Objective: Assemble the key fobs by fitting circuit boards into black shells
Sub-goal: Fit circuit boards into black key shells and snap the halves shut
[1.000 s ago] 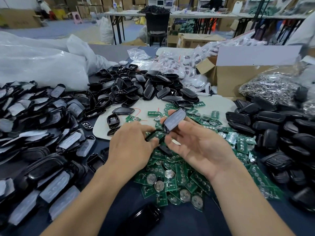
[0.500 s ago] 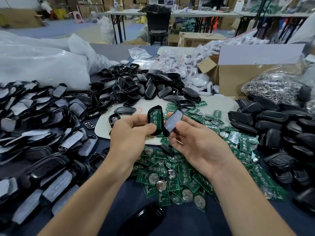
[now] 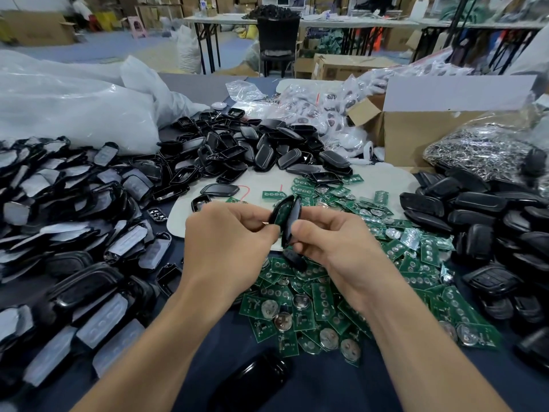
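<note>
Heaps are crowding the table on 3 sides: film-covered shells (image 3: 89, 221) are filling the left, open black shells (image 3: 249, 147) are lying at the far centre, and closed fobs (image 3: 481, 221) are banking up on the right. Green circuit boards (image 3: 320, 310) are spreading under and right of the 2 hands. Bare room is showing on the pale mat (image 3: 261, 185) just beyond the hands and on the dark cloth (image 3: 332, 385) near the bottom edge, where 1 black shell (image 3: 252, 379) is lying.

A factory assembly hall: heaped black shells (image 3: 243, 147), loose circuit boards (image 3: 323, 307), cardboard boxes (image 3: 416, 135), long folding tables (image 3: 341, 23).
</note>
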